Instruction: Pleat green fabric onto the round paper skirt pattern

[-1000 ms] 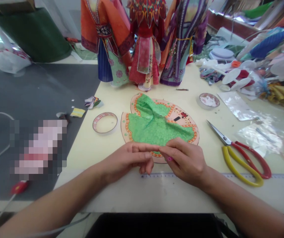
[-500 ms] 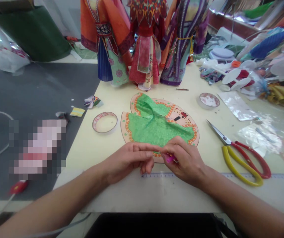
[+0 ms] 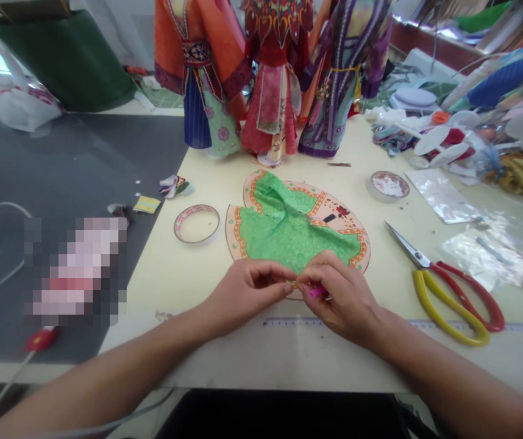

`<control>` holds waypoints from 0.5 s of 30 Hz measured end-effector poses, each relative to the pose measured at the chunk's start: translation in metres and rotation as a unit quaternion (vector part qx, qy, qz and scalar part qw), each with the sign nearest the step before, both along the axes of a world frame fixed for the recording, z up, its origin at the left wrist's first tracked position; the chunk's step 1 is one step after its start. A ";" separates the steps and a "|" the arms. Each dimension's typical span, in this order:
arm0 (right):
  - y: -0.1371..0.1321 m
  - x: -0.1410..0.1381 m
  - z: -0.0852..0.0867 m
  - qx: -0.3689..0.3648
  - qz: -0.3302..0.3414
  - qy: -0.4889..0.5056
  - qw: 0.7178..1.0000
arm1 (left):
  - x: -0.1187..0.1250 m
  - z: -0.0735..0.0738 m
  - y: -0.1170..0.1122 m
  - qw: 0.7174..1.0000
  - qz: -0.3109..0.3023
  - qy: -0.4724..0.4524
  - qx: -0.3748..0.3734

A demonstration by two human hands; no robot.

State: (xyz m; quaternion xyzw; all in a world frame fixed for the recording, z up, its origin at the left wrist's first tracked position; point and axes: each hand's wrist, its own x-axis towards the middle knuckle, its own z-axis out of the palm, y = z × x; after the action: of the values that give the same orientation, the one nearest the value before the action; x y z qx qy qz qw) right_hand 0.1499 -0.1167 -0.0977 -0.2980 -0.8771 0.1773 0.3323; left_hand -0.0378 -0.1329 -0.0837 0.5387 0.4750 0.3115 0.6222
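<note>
My right hand (image 3: 339, 299) is closed round a small bright pink object (image 3: 317, 291), most of it hidden by the fingers. Thumb and fingertips of my left hand (image 3: 250, 292) meet in a pinch beside it, at the near edge of the cloth; what they hold is too small to make out. Just beyond both hands lies a rounded piece of green cloth (image 3: 284, 235) with a peach and orange patterned border (image 3: 234, 235). Its upper part is folded over and creased.
Scissors (image 3: 421, 259) with red and yellow handles lie at right, near a ruler (image 3: 380, 323). Tape rolls (image 3: 196, 224) flank the cloth. Costumed figures (image 3: 270, 110) stand behind. Plastic bags (image 3: 490, 244) and scraps pile up at right; a dark mat (image 3: 83, 164) covers the left.
My left index finger, stretched toward the right hand before, has bent, and the thumb now meets the fingertips in a pinch. The right hand keeps its grip. The view has shifted slightly.
</note>
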 end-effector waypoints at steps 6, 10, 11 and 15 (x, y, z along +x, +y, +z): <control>0.000 -0.002 0.000 -0.004 0.004 -0.013 1.000 | 0.001 0.004 -0.001 0.989 -0.002 0.083 0.124; -0.001 -0.003 -0.001 -0.003 0.007 -0.029 1.000 | 0.003 0.001 -0.004 0.976 -0.008 0.124 0.179; -0.001 -0.003 -0.001 0.000 0.008 -0.034 0.999 | 0.003 0.000 -0.005 0.972 -0.010 0.132 0.192; -0.002 -0.004 -0.002 0.020 0.013 -0.065 0.998 | 0.006 -0.003 -0.009 0.950 -0.001 0.168 0.261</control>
State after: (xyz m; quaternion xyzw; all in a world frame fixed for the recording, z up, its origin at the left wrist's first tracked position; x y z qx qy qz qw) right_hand 0.1461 -0.1186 -0.0998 -0.2907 -0.9040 0.1439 0.2784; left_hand -0.0322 -0.1418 -0.0870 0.7277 0.4742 0.3287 0.3709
